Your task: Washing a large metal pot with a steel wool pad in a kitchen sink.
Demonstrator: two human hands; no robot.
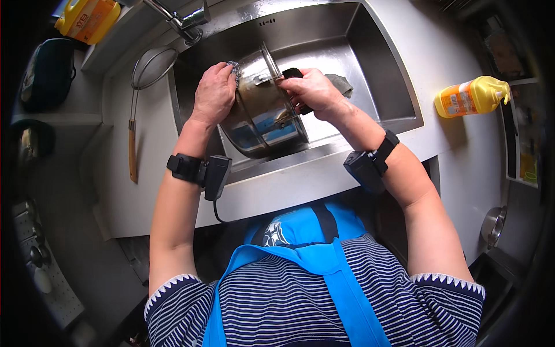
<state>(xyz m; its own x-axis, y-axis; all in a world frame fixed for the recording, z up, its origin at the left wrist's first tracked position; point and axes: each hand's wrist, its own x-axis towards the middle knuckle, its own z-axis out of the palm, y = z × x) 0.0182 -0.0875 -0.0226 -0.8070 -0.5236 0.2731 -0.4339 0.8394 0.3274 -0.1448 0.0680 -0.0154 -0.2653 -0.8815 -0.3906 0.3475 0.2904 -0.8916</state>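
A stainless steel pot lies tipped on its side in the sink, its base toward the left and its rim toward the right. My right hand is closed around the pot's black side handle. Against the browned base end of the pot, my left hand presses a steel wool scrubber, mostly covered by the fingers. Behind my right wrist, a grey-green cloth rests on the sink floor. The pot's inside is hidden from this angle.
The faucet stands at the sink's back left. On the left counter lies a wooden-handled strainer. A yellow pump bottle lies or leans on the right counter. Another yellow bottle is at the far left, and a metal bowl sits at the right.
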